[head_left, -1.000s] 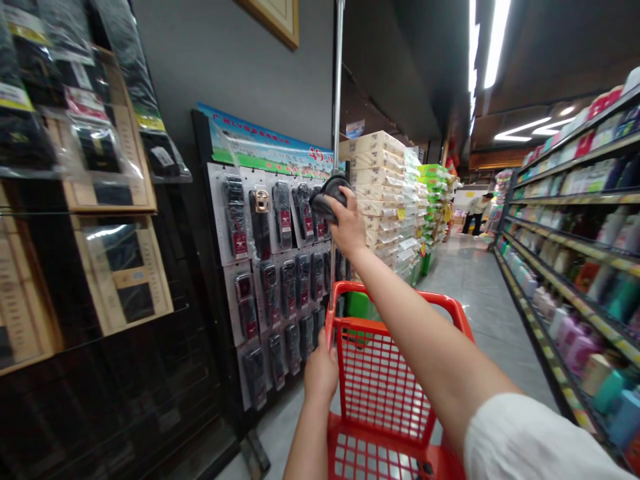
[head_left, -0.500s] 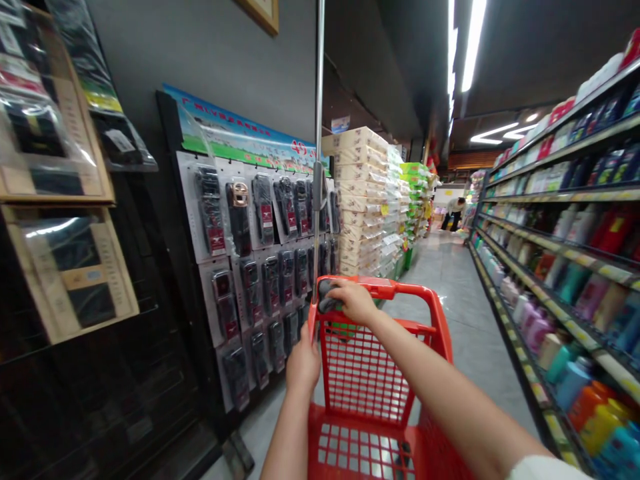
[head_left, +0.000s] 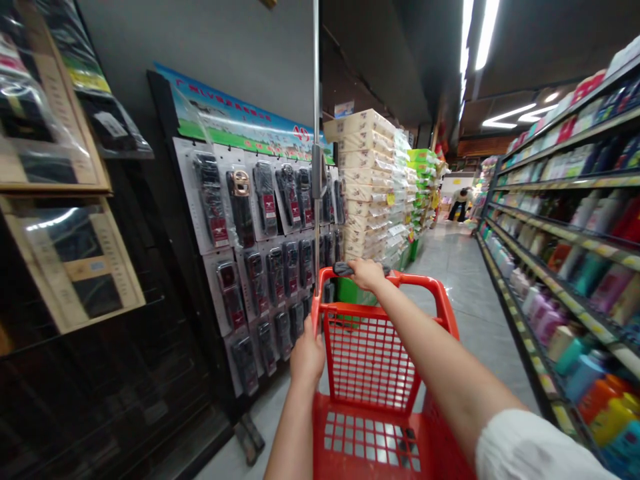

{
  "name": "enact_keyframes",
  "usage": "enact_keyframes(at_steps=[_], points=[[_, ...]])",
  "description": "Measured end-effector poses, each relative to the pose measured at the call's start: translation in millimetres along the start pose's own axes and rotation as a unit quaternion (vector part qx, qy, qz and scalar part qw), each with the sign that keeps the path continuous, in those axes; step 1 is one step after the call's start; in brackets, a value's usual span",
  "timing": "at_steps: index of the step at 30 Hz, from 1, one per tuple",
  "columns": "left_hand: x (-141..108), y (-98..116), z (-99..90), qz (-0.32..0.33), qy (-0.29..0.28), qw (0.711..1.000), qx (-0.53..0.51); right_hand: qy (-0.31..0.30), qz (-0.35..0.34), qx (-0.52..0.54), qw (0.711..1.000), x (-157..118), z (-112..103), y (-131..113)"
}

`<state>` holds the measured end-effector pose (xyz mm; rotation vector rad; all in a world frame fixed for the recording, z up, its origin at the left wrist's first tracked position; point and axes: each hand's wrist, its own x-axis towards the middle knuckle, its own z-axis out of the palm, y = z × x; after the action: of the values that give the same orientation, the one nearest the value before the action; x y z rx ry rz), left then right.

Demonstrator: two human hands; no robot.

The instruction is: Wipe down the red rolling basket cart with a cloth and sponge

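A red plastic shopping cart point(head_left: 447, 293) stands directly in front of me, with its grid panel and grid seat facing up. My left hand point(head_left: 307, 355) is closed around the cart's left side bar, below the top corner. My right hand point(head_left: 368, 274) presses a bunched grey cloth point(head_left: 343, 269) onto the top bar, left of its middle. Parts of the cloth stick out on both sides of that hand, whose fingertips are partly hidden. Just past the left corner of the cart rises a thin metal pole point(head_left: 317, 80).
Packaged belts point(head_left: 265, 200) hang on a rack at the left, near boxed goods point(head_left: 93, 267). Beyond them are stacked cream-coloured packs point(head_left: 367, 180) and green packs point(head_left: 423, 160). Bottle-filled shelves point(head_left: 565, 247) line the right of the grey aisle floor point(head_left: 453, 260). Far off, a person point(head_left: 459, 203) bends over.
My right hand has slid rightward along the cart's top bar with the grey cloth. The left hand keeps its hold on the side bar. My view has shifted slightly.
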<state>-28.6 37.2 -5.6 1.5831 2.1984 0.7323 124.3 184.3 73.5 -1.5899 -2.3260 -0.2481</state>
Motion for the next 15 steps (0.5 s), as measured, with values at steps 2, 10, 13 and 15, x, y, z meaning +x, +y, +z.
enact_keyframes(at_steps=[2, 10, 13, 15], points=[[-1, 0, -0.5, 0.003, -0.005, 1.0, -0.002, -0.003, -0.017, 0.009, 1.0, 15, 5, -18], [-1, 0, 2.1, -0.005, 0.001, 1.0, 0.012, 0.079, -0.124, 0.208, 0.967, 18, 44, -66], [-2, 1, 2.1, -0.001, 0.003, 1.0, 0.01, 0.096, -0.119, 0.339, 0.928, 0, 59, -67], [-3, 2, 1.2, 0.003, 0.004, 1.0, 0.006, 0.083, -0.114, 0.383, 0.913, -11, 57, -62]])
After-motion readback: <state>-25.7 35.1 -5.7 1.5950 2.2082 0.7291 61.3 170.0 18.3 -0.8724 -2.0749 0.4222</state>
